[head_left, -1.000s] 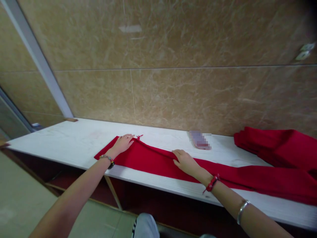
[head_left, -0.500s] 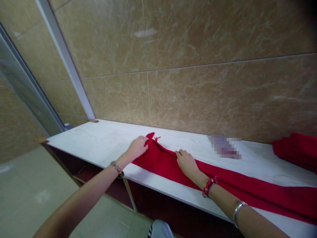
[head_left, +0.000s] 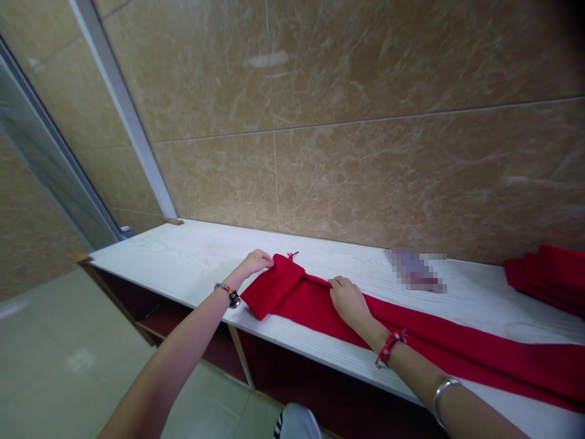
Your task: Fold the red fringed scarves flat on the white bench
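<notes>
A long red cloth [head_left: 402,323] stretches along the white shelf top, with its left end folded back over itself into a slanted flap [head_left: 278,286]. My left hand [head_left: 256,262] is closed in a pinch on the far left corner of that flap. Farther right, my right hand [head_left: 350,302] rests on the cloth, its fingers bent over the far edge and holding it against the shelf. A small tuft of red threads [head_left: 293,255] sticks out behind the fold. The cloth's right end runs out of view.
Folded red fabric [head_left: 546,277] lies at the far right by the tiled wall [head_left: 365,183]. A flat object blurred by pixelation [head_left: 414,271] sits behind my right hand. Open compartments [head_left: 292,360] are below the white shelf top [head_left: 183,256], whose front edge is near my forearms.
The cloth's left end has been turned over to the right, forming a flap. My left hand moved slightly left with its corner; my right hand stayed nearly in place.
</notes>
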Tool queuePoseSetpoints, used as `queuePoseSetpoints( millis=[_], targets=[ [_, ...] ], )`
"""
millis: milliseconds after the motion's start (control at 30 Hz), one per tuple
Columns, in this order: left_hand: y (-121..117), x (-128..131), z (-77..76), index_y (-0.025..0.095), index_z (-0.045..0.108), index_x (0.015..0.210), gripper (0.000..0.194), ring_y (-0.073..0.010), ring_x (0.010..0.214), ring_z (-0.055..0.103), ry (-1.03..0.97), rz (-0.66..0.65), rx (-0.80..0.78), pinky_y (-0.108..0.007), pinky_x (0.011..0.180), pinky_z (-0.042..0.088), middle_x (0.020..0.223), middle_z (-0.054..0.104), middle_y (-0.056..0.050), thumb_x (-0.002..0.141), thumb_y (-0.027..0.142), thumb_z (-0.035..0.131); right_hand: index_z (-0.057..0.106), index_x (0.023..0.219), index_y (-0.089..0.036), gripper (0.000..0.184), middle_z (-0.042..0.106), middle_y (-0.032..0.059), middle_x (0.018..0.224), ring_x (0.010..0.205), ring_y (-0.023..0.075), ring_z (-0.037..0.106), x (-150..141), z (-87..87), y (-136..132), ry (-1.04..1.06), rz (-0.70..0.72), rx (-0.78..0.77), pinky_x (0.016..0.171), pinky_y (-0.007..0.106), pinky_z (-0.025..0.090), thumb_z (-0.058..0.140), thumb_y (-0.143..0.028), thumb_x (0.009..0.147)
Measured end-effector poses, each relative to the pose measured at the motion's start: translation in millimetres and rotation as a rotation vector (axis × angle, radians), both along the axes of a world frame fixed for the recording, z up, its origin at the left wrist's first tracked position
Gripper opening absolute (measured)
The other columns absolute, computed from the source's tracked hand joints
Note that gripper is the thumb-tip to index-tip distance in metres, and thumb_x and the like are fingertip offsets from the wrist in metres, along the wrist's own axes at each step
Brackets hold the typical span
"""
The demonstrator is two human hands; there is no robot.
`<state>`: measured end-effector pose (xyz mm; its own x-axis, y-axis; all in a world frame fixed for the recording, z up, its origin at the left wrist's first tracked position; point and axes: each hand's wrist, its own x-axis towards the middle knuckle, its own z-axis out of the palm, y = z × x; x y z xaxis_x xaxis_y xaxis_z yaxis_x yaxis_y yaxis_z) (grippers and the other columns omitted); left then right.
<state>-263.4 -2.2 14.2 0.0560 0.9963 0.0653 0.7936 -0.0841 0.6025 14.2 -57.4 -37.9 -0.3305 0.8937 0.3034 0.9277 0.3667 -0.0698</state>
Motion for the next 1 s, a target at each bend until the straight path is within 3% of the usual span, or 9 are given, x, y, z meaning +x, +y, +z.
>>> queuePoseSetpoints(
  millis=[100,200,300,400,567,700,800,900,1000],
  targets=[
    [7.1,0.8,8.0,0.01,0.064,0.095,0.027,-0.0208,0.093,0.058,0.109,0.007,0.096,-0.029,0.081,0.043,0.096,0.066,-0.009,0.073,0.017,0.05,0.059,0.103,-0.014,0.028,0.059,0.011,0.104,0.096,0.0207,0.052,-0.4,1.4,-0.9,-0.001,-0.015,-0.012,0.079,0.03,0.04,0.036,-0.012,0.086],
    [11.7,5.0,10.8,0.013,0.058,0.11,0.041,-0.019,0.106,0.053,0.221,-0.095,0.136,-0.027,0.09,0.039,0.115,0.059,-0.009,0.069,0.014,0.055,0.058,0.103,-0.014,0.027,0.059,0.0105,0.105,0.097,0.0209,0.052,-0.7,2.0,-1.5,-0.003,-0.021,-0.022,0.079,0.03,0.039,0.036,-0.014,0.087],
    [13.2,12.3,10.3,0.017,0.064,0.099,0.03,-0.0148,0.094,0.058,0.339,-0.247,0.122,-0.021,0.084,0.042,0.103,0.065,-0.003,0.07,0.014,0.057,0.059,0.103,-0.014,0.027,0.059,0.0103,0.105,0.097,0.0205,0.052,-0.4,1.7,-2.1,0.002,-0.025,-0.025,0.08,0.029,0.038,0.037,-0.014,0.087],
    [14.8,10.8,17.7,0.016,0.066,0.089,0.019,-0.0152,0.086,0.06,0.47,-0.288,0.16,-0.022,0.079,0.043,0.091,0.067,-0.003,0.074,0.016,0.054,0.059,0.102,-0.014,0.027,0.059,0.0106,0.104,0.097,0.0205,0.052,0.6,1.0,-2.2,0.003,-0.022,-0.019,0.08,0.03,0.038,0.036,-0.013,0.087],
    [18.0,-27.0,58.5,0.015,0.065,0.084,0.017,-0.0177,0.085,0.059,0.702,-0.202,0.231,-0.024,0.076,0.043,0.087,0.066,-0.006,0.077,0.015,0.05,0.059,0.1,-0.014,0.027,0.059,0.0111,0.103,0.097,0.0204,0.051,2.6,-1.6,-0.2,0.005,-0.003,-0.015,0.08,0.03,0.038,0.035,-0.012,0.087],
    [13.6,-67.3,102.1,0.011,0.063,0.091,0.024,-0.02,0.09,0.058,0.855,-0.048,0.293,-0.027,0.079,0.042,0.094,0.064,-0.012,0.079,0.01,0.043,0.06,0.099,-0.013,0.027,0.059,0.0113,0.103,0.096,0.0208,0.052,3.4,-4.1,0.8,0.011,0.0,-0.003,0.079,0.03,0.038,0.035,-0.011,0.087],
    [7.9,-83.1,123.8,0.007,0.063,0.087,0.026,-0.0244,0.094,0.057,0.992,0.047,0.365,-0.033,0.083,0.041,0.093,0.062,-0.017,0.075,0.004,0.04,0.06,0.098,-0.013,0.027,0.06,0.0111,0.102,0.096,0.021,0.052,3.7,-4.7,0.5,0.024,0.003,0.009,0.08,0.03,0.039,0.035,-0.011,0.087],
    [6.4,-83.9,122.7,0.007,0.062,0.093,0.03,-0.0252,0.096,0.056,1.119,0.12,0.464,-0.035,0.083,0.041,0.098,0.06,-0.019,0.078,0.004,0.037,0.059,0.099,-0.012,0.028,0.06,0.0109,0.102,0.095,0.0213,0.053,3.7,-3.4,-0.5,0.029,-0.01,0.016,0.079,0.031,0.039,0.035,-0.01,0.086],
    [9.0,-82.2,95.5,0.01,0.061,0.101,0.033,-0.0246,0.099,0.056,1.132,0.152,0.388,-0.039,0.086,0.039,0.104,0.059,-0.017,0.083,0.006,0.034,0.059,0.102,-0.012,0.028,0.06,0.0111,0.104,0.094,0.0215,0.053,3.2,-1.3,-1.7,0.031,-0.025,0.031,0.078,0.031,0.04,0.036,-0.009,0.085]
  ],
)
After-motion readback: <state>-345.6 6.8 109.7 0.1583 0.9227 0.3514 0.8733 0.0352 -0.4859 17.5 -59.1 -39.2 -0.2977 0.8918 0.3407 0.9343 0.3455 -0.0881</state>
